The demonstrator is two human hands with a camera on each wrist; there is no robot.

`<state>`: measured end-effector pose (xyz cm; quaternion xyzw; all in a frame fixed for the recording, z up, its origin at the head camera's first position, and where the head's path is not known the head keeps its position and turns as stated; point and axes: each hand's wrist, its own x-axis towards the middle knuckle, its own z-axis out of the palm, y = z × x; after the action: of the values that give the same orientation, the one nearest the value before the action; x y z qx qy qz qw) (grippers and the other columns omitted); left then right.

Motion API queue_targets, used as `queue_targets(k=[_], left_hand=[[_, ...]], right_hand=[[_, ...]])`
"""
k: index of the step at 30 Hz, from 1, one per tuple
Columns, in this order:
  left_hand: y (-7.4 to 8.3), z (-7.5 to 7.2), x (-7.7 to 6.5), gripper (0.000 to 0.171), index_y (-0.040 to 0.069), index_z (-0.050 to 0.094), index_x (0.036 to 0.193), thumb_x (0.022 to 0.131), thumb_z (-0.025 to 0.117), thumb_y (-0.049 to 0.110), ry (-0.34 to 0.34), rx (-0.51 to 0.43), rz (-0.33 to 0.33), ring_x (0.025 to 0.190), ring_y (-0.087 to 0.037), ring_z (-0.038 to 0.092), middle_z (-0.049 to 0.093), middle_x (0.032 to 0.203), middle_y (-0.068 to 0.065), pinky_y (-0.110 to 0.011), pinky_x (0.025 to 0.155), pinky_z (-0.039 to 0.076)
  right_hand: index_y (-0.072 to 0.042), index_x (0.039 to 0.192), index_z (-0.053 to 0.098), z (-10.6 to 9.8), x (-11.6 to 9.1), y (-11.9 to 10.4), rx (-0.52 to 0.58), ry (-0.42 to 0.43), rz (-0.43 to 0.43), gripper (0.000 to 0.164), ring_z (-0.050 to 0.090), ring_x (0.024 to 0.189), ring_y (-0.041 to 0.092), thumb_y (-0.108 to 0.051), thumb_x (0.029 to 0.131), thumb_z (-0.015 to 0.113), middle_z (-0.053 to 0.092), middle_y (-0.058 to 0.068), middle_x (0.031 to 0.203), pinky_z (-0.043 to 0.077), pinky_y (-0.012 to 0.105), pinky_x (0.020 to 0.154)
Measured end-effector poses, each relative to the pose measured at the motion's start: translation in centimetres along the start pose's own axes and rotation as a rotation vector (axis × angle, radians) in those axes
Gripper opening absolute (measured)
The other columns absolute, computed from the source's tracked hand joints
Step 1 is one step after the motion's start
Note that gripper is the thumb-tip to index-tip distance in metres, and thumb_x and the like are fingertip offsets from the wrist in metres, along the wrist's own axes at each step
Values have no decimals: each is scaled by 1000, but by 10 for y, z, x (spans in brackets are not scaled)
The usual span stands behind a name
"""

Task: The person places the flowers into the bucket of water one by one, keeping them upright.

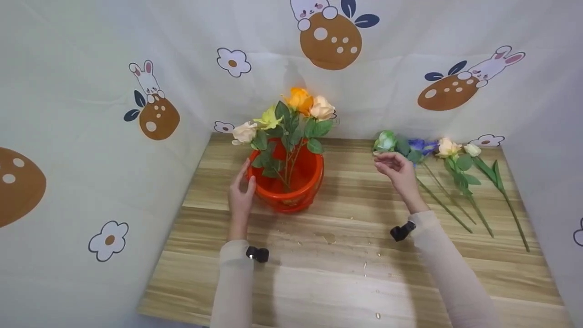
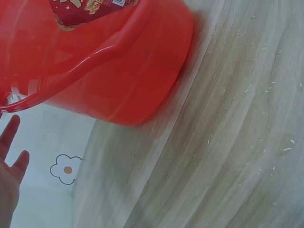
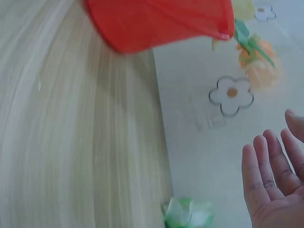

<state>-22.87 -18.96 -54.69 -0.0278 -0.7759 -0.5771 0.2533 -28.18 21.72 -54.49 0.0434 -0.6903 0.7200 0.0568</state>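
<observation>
A red bucket (image 1: 298, 201) stands on the table, holding several upright artificial flowers: an orange rose (image 1: 299, 101), a peach one (image 1: 322, 108), a yellow one (image 1: 269, 118) and a pale one (image 1: 245, 133). At the bucket's left rim is my left hand (image 1: 239, 198), thumb and fingers spread; whether it touches is hard to tell. My right hand (image 1: 400, 175) hovers empty beside a green-white flower (image 1: 386, 140), its fingers extended and slightly bent in the right wrist view. Right of it lie a blue-purple flower (image 1: 423, 146), a peach rose (image 1: 448, 148) and a white bud (image 1: 473, 150).
The wooden table (image 1: 346, 287) bears small drops or specks near its front. A pale curtain (image 1: 387, 77) printed with rabbits and daisies surrounds it. The bucket's red handle (image 2: 76, 73) hangs against its side. Long green stems (image 1: 514, 218) stretch toward the table's right front.
</observation>
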Motion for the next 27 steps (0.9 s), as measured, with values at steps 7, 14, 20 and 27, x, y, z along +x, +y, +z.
queue_targets(k=[7,14,20,27], left_hand=[[1,0,1,42,-5,58,135,93,61,-1,8,10,23,137,-35,50,58,141,-21,-25,118,34],[-1,0,2,43,-3,59,134,92,64,2,44,52,-35,131,-36,54,61,138,-20,-49,116,38],[-28,3,2,43,5,62,133,91,68,7,87,74,-93,130,-32,57,64,136,-14,-46,116,38],[-27,3,-1,36,11,67,126,91,70,14,117,92,-119,127,-24,60,69,131,-7,-38,115,41]], right_hand=[[18,121,54,-39,-3,6,-9,70,86,40,69,85,2,-3,90,69,73,-12,93,58,16,81],[22,121,49,-64,-15,-3,-6,95,133,41,68,83,3,1,91,66,74,-11,89,57,13,78],[17,116,57,-85,-19,3,-28,130,162,33,69,82,2,-1,90,69,74,-12,89,55,11,72],[21,120,54,-100,-20,10,-145,157,161,38,67,83,-4,0,91,67,73,-16,89,53,8,74]])
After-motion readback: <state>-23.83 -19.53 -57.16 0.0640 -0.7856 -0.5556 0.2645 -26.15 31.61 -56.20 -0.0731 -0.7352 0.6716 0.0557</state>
